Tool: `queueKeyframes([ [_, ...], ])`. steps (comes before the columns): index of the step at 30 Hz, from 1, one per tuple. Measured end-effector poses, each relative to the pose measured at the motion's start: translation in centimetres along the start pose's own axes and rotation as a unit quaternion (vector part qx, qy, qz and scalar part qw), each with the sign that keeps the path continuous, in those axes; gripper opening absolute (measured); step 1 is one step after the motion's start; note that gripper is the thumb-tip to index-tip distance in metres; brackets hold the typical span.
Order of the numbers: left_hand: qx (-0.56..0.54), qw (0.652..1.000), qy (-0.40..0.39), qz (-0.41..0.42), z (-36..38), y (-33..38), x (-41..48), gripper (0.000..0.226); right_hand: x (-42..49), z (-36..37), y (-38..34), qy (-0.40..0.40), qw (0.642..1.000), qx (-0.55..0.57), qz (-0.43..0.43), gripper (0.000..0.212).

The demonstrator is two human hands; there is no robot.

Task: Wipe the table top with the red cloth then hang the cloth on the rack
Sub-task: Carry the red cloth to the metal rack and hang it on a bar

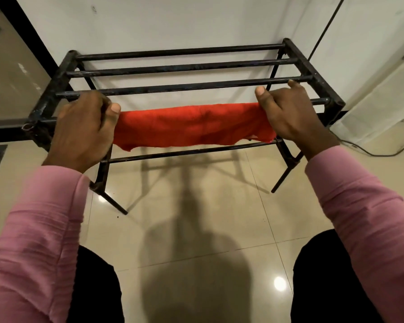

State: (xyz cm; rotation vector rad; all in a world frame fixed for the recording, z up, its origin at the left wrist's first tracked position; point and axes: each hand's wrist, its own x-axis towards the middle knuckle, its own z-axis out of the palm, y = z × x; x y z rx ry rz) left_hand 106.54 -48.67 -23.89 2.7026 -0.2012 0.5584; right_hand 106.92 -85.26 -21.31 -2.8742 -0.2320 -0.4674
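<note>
- Over the nearest top bar of the black metal rack (182,66), the red cloth (191,124) hangs spread between both hands, its lower edge ragged and loose just above a lower crossbar.
- The left hand (82,129) grips the cloth's left end, fingers curled closed around cloth and bar, thumb pressed on the fabric's upper edge.
- The right hand (287,113) holds the cloth's right end the same way, thumb raised at the cloth's top corner, fingers curled toward the next bar behind; whether they touch that bar cannot be told.
- Both arms wear pink sleeves (359,217); dark trousers (96,287) show at the bottom corners.
- The rack stands on a glossy beige tiled floor (196,229), close against a white wall (161,24), with four parallel bars across its top.
- A thin cable (378,153) trails on the floor at the right.
- No brand, label or writing can be read on anything.
</note>
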Motion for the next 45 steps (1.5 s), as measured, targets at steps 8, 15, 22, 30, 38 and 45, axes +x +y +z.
queueKeyframes([
  [8,0.111,0.987,-0.113,0.034,-1.6,-0.6,1.4,0.069,-1.3,-1.2,-0.5,0.032,0.999,-0.029,-0.014,0.053],
  [15,0.127,0.981,-0.144,0.007,-1.7,-0.2,2.0,0.086,-2.9,-1.0,-1.1,0.023,0.999,-0.029,0.017,0.057],
  [22,0.095,0.995,-0.006,0.008,-1.3,2.2,1.3,0.041,-2.8,-0.1,-5.2,0.080,0.990,-0.014,0.114,0.058],
  [30,0.044,0.998,0.030,0.030,0.4,9.1,1.1,0.024,-4.0,2.1,-8.8,0.075,0.986,0.017,0.149,0.061],
  [38,0.030,0.997,0.032,0.061,2.1,14.1,2.5,0.031,-2.4,1.3,-8.1,0.079,0.979,0.026,0.189,0.068],
  [45,0.061,0.995,0.003,0.079,-4.4,17.9,5.4,0.035,-0.1,-6.8,-9.0,0.077,0.969,0.033,0.231,0.070],
])
